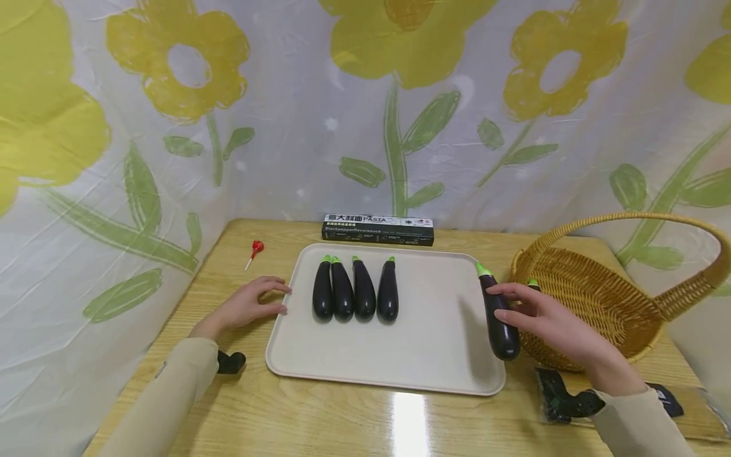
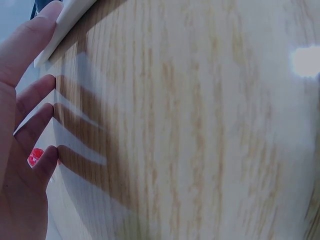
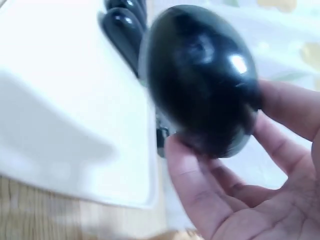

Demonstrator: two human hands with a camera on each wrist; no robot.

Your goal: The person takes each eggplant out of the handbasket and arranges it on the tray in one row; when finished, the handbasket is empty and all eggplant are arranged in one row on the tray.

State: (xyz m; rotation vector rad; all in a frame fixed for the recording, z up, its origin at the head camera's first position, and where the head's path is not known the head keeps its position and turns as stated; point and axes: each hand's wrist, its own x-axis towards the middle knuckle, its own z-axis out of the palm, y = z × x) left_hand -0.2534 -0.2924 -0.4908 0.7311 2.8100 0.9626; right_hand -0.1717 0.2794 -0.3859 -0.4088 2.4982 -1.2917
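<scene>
My right hand [image 1: 551, 324] grips a dark purple eggplant [image 1: 504, 341] with a green cap, raised over the right edge of the white tray [image 1: 434, 355]. In the right wrist view, the rounded bottom of this eggplant [image 3: 200, 75] faces the camera, with fingers and thumb round its side. Several eggplants [image 1: 365, 295] lie side by side on the tray's left half, caps to the back. My left hand [image 1: 257, 301] is at the tray's left rim, fingers relaxed; its thumb [image 2: 30, 42] overlaps the rim in the left wrist view.
A wicker basket [image 1: 594, 298] with a tall handle stands on the right, another eggplant's green cap [image 1: 533, 282] showing inside. A black pasta box [image 1: 377, 231] lies behind the tray. A red lollipop [image 1: 257, 247] lies back left. A flat package [image 1: 693, 416] lies front right.
</scene>
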